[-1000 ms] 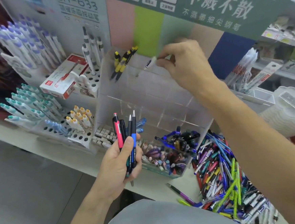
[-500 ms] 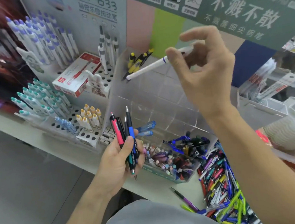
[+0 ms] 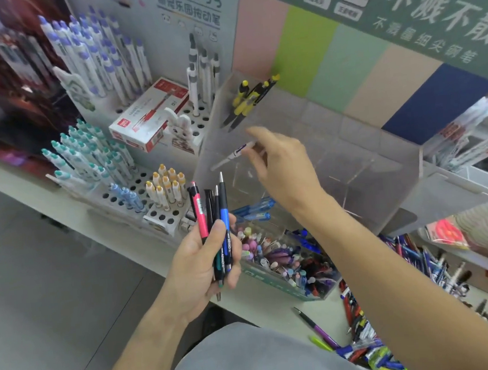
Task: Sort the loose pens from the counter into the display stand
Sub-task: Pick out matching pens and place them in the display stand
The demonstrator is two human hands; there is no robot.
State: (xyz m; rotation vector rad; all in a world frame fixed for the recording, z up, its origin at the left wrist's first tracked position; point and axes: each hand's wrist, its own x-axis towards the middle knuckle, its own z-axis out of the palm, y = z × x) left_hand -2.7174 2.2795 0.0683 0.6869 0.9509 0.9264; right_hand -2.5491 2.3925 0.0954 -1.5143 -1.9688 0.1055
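Pen pile (image 3: pixel 366 347) cut off at edge (blurry too).

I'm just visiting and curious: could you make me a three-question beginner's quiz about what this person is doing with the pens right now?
1. True or false: the left hand holds a bunch of pens.
2. What does the right hand pinch? A) a white pen B) a red box C) an eraser
3. Fill in: the yellow-and-black pens stand in the clear stand's ____ left compartment.

Key: 1 true; 2 A; 3 upper.
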